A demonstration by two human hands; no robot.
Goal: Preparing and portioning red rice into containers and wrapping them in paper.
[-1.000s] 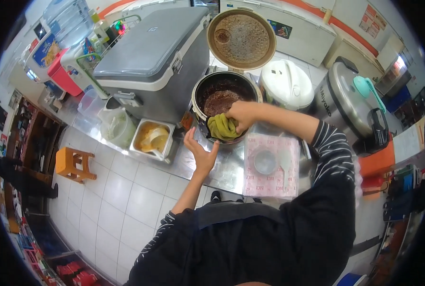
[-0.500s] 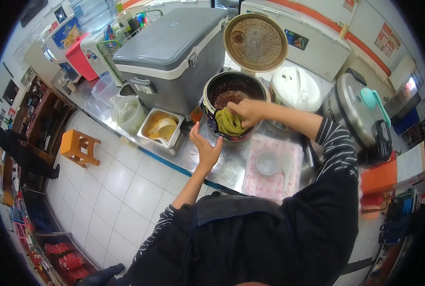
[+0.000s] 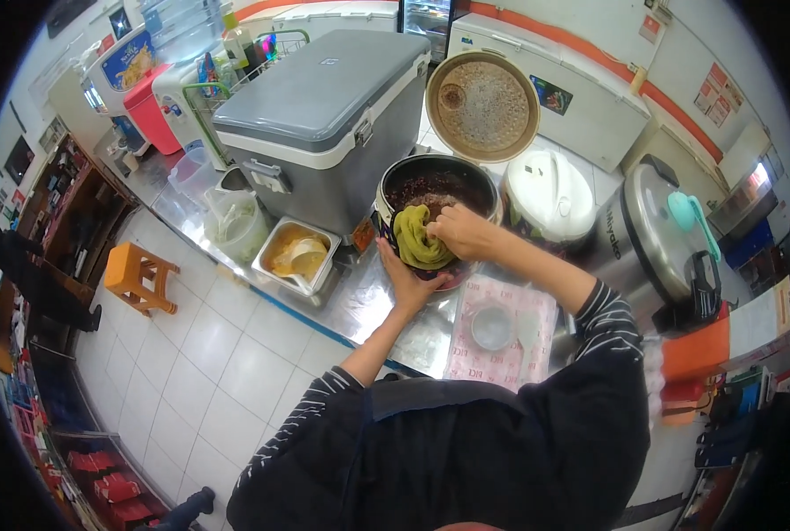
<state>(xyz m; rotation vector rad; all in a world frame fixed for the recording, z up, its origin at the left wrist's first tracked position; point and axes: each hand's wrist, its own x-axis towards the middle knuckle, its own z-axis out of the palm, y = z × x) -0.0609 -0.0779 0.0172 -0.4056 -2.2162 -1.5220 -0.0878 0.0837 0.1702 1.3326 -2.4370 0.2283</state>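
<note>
On the steel counter a round rice cooker [image 3: 395,181] has its lid [image 3: 488,111] raised and tilted back, the lid's inner face wet and spotted. Dark reddish-brown grainy food [image 3: 427,188] shows inside the dark pot. My right hand [image 3: 458,232] pinches a bunched yellow-green cloth [image 3: 420,243] at the cooker's near rim; the cloth covers part of the opening. With thumb and fingers spread round the near left side, my left hand [image 3: 411,281] holds the cooker's outer wall. The cloth hides whether my right fingers grip anything else.
A grey cooler box [image 3: 324,88] stands behind left, with a steel pan [image 3: 299,257] of yellow food and a ladle before it. A closed white rice cooker [image 3: 550,195] and a large steel cooker [image 3: 656,239] are right. A small clear bowl [image 3: 492,327] sits on pink paper nearer me.
My left hand has moved up and right from beside the cooker onto its outer wall. My right hand and the cloth have stayed at the near rim, with the cloth spread a little differently.
</note>
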